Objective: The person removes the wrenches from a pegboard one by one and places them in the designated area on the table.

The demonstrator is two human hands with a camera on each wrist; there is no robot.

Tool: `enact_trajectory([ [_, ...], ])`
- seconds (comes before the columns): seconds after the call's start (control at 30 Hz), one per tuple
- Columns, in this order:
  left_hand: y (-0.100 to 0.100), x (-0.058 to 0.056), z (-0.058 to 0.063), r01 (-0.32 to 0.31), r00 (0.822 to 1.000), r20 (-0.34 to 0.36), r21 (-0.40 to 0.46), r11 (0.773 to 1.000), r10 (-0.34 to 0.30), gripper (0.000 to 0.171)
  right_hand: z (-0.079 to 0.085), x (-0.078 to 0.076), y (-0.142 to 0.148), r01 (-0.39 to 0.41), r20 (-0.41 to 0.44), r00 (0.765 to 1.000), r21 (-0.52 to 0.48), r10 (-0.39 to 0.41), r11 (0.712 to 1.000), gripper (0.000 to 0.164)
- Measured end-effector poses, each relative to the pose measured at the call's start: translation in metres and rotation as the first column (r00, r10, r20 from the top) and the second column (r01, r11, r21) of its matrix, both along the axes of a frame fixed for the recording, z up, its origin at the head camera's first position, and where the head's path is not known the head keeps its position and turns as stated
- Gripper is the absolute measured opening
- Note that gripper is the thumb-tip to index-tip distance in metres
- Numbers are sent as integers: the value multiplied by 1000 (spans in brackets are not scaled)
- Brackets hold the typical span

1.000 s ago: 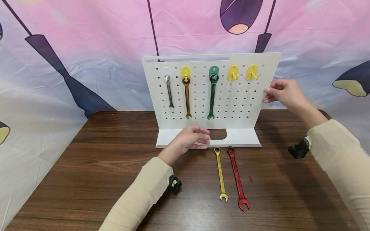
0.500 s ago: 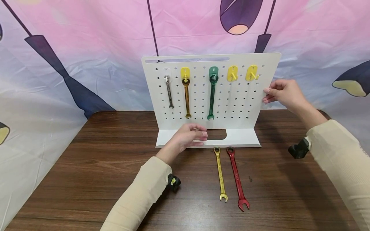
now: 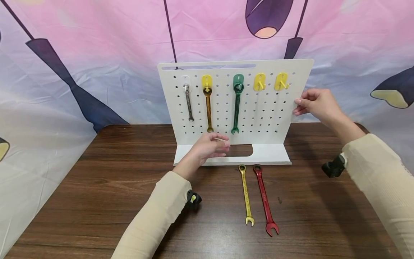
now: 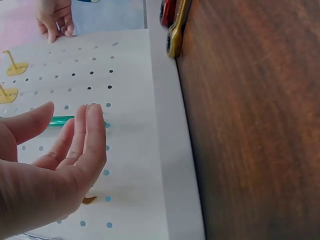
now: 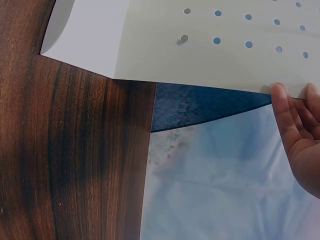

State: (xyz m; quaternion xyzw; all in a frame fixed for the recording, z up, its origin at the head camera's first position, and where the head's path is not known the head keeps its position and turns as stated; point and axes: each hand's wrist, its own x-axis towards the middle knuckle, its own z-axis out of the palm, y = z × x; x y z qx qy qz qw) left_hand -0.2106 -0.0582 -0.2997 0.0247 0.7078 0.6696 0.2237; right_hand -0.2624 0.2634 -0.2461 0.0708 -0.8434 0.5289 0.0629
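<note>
A white pegboard (image 3: 265, 118) stands upright on the table. On it hang a small silver wrench (image 3: 189, 104), a gold wrench (image 3: 208, 109) and a green wrench (image 3: 237, 109). My right hand (image 3: 318, 104) pinches the board's right edge between thumb and fingers; the right wrist view shows its fingertips (image 5: 280, 92) at that edge. Low in front of the board, my left hand (image 3: 208, 148) holds nothing, its fingers loosely bent below the gold wrench. Through that hand's gap, part of the green wrench (image 4: 61, 121) shows in the left wrist view.
Before the board's base lie a yellow wrench (image 3: 245, 196) and a red wrench (image 3: 266, 199), side by side on the brown wooden table (image 3: 113, 187). Two yellow hooks (image 3: 260, 82) on the board's right carry nothing. A patterned cloth (image 3: 129, 54) hangs behind.
My left hand has risen a little and shifted slightly left, toward the lower end of the gold wrench. The right hand keeps its place on the board's edge.
</note>
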Motion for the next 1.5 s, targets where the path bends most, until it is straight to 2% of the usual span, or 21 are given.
enact_trajectory([
  [0.33,1,-7,12,-36,999,-24,6,999,36,33,0,0,-1,-1,-4,1000,1,1,1000,21],
  [0.67,5,-11,27,-40,997,-64,-14,999,39,30,0,0,-1,-1,-6,1000,-10,1,1000,19],
  [1.07,10,-19,39,-59,992,-113,5,998,59,28,0,0,0,9,1,1000,-5,-9,1000,20],
  [1.3,11,-23,47,-82,985,-151,-16,997,78,27,-1,0,-1,8,-4,1000,-11,-8,1000,19],
  [1.5,11,-27,52,-73,983,-168,4,997,72,29,-1,0,-1,13,-6,1000,3,-13,1000,21],
])
